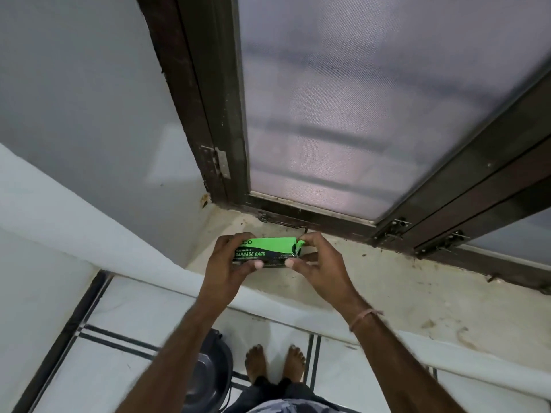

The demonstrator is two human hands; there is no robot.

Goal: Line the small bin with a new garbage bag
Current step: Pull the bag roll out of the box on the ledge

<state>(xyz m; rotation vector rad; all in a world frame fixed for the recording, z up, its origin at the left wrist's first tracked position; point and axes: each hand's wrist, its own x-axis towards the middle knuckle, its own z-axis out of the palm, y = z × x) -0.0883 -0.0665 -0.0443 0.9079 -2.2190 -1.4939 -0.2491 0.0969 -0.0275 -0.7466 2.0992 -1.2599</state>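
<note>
Garbage bag box (pixel 266 252), green on top and black below with "GARBAGE BAGS" printed on its side, is held in both hands just above the stained window sill (pixel 387 296), near the sill's far left corner where it meets the white wall (pixel 74 99). Left hand (pixel 229 263) wraps the left end of the box, fingers curled over the top edge and thumb pressed against the lower front face, so it is clamped on the box. Right hand (pixel 319 263) works at the right end: thumb against the lower front corner, forefinger bent over the top, and the fingertips pinched together on a small green flap (pixel 299 245) at the box's opening. Whether a bag is coming out there is too small to tell. A thin band (pixel 365 318) circles the right wrist.

Behind the box, a dark brown window frame (pixel 208 114) holds a mesh screen (pixel 357 99), with a hinge (pixel 222 163) on its left post and latches (pixel 393 228) along the bottom rail at the right. Below the sill's near edge, the small bin (pixel 208 371), dark and round, stands on the white tiled floor (pixel 119 323) just left of the person's bare feet (pixel 275 363), partly hidden by the left forearm
</note>
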